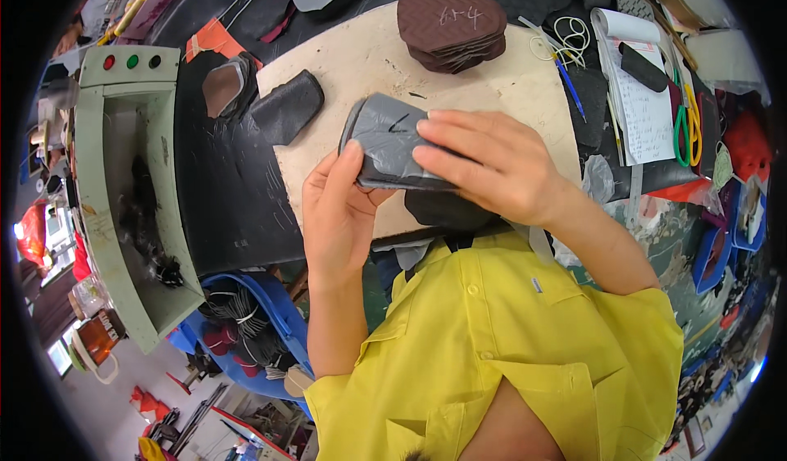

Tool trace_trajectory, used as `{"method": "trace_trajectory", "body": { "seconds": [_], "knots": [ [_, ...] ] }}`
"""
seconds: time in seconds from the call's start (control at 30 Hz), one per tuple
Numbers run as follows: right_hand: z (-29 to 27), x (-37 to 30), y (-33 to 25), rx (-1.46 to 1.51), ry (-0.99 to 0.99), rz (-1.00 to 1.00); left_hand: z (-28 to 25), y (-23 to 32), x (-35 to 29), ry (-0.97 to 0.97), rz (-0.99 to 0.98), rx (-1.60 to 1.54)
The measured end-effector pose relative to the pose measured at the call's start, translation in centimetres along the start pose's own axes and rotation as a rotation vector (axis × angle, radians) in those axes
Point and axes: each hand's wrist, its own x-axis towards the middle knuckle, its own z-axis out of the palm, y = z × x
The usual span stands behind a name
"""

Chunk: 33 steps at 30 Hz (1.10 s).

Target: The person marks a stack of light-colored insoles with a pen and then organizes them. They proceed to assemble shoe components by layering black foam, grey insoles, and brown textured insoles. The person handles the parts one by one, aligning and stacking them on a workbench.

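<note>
A grey-topped stack of cut, sole-shaped pieces (384, 137) with dark edges and a black pen mark is held between both my hands. My left hand (338, 211) grips its near left side, thumb on top and fingers curled beneath. On the right end rest the fingers of my right hand (507, 164), laid over the top; its thumb is hidden. Below the stack, partly covered by it, lies a black piece (443, 212) at the board's near edge. A dark folded-looking piece (288, 109) is left of my hands, on the pale board (344, 59).
At the far side of the board stands a brown stack of cut pieces (451, 22). To the right are a blue pen (569, 88), a notepad (639, 125) and scissors with yellow and green handles (690, 129). A pale green machine housing (94, 190) stands left, above a blue bin (283, 317).
</note>
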Motion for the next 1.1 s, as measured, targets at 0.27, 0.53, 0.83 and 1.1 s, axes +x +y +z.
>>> {"method": "trace_trajectory", "body": {
  "seconds": [0.27, 0.53, 0.83, 1.1],
  "knots": [
    [-0.4, 1.3, -2.4, 0.11, 0.098, 0.364, 1.2, -2.6, -1.4, -0.064, 0.053, 0.077],
    [-1.1, 1.6, -3.5, -0.083, -0.07, 0.283, 2.8, -3.2, -2.7, 0.045, 0.219, 0.509],
    [-0.3, 1.3, -2.9, 0.025, 0.051, 0.343, 3.1, -2.8, -2.7, 0.013, 0.018, 0.196],
    [-1.1, 1.0, -3.1, 0.339, 0.043, 0.57, 2.5, -3.2, -1.9, 0.037, 0.071, 0.209]
  ]
}}
